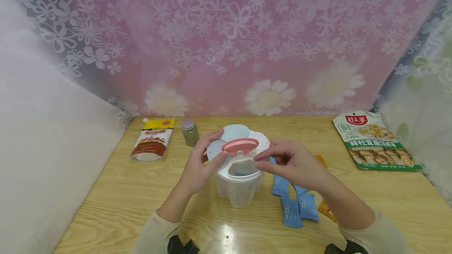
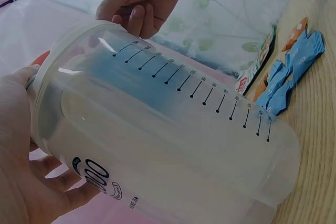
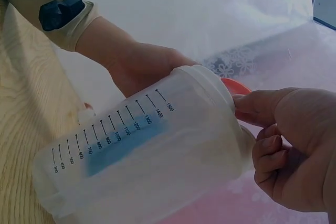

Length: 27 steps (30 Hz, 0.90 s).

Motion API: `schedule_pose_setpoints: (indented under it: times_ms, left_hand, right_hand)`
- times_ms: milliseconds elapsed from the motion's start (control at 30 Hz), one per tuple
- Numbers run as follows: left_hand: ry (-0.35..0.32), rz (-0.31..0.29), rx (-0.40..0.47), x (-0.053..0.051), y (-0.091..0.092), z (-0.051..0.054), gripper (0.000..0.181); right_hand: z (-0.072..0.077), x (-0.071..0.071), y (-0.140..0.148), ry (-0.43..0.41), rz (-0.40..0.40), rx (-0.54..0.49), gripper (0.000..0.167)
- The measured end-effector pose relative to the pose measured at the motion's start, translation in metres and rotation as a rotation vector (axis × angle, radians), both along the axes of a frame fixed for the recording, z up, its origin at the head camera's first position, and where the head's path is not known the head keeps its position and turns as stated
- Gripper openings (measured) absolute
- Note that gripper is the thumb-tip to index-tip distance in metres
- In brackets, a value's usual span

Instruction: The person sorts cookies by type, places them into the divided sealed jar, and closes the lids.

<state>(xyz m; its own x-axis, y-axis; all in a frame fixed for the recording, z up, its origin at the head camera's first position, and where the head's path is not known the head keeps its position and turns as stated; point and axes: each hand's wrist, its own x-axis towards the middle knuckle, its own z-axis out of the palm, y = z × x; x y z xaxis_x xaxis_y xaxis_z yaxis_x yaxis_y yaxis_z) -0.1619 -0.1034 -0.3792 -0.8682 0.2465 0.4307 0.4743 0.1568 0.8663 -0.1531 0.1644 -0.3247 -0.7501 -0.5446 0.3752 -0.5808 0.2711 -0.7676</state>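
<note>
The left hand [image 1: 201, 164] grips the side of the lid [image 1: 262, 141] on a see-through tub [image 1: 241, 192], with its thumb on top and the other fingers round the edge. The right hand [image 1: 293, 164] is at the other side of the lid. Its thumb and pointing finger are close together by the rim of the hole, and its other fingers are bent. I cannot tell if it pinches anything.

The tub is in the middle of the counter [image 1: 116, 211], between the two hands. A pink flap [image 1: 241, 146] stands up behind the open hole. Something blue shows inside the tub, and small lines and numbers run down its side.

Blue packets [image 1: 291, 211] lie on the counter just right of the tub, near an orange packet [image 1: 327, 210]. A big green and white bag [image 1: 378, 141] lies far to the right. On the left are a little jar [image 1: 191, 134] and a yellow and brown pouch [image 1: 152, 140]. A pink flowery cloth [image 1: 226, 42] hangs at the back.
</note>
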Motion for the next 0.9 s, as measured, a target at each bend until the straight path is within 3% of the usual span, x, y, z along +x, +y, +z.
schedule_pose_setpoints:
  times_ms: [167, 400, 667, 900]
  left_hand:
    - [-0.003, 0.013, -0.008, 0.0, 0.001, 0.001, 0.052]
    - [-0.003, 0.015, -0.007, 0.0, 0.001, 0.0, 0.052]
    - [-0.01, 0.011, -0.004, 0.002, 0.001, 0.0, 0.053]
    - [-0.009, 0.01, 0.002, 0.001, 0.001, 0.001, 0.053]
  right_hand:
    - [-0.004, -0.002, 0.006, -0.029, 0.043, -0.054, 0.017]
    - [-0.013, -0.006, 0.018, -0.178, 0.053, -0.102, 0.021]
    - [-0.029, -0.006, 0.037, -0.259, 0.037, -0.298, 0.019]
    - [-0.044, -0.009, 0.05, -0.312, -0.022, -0.221, 0.024]
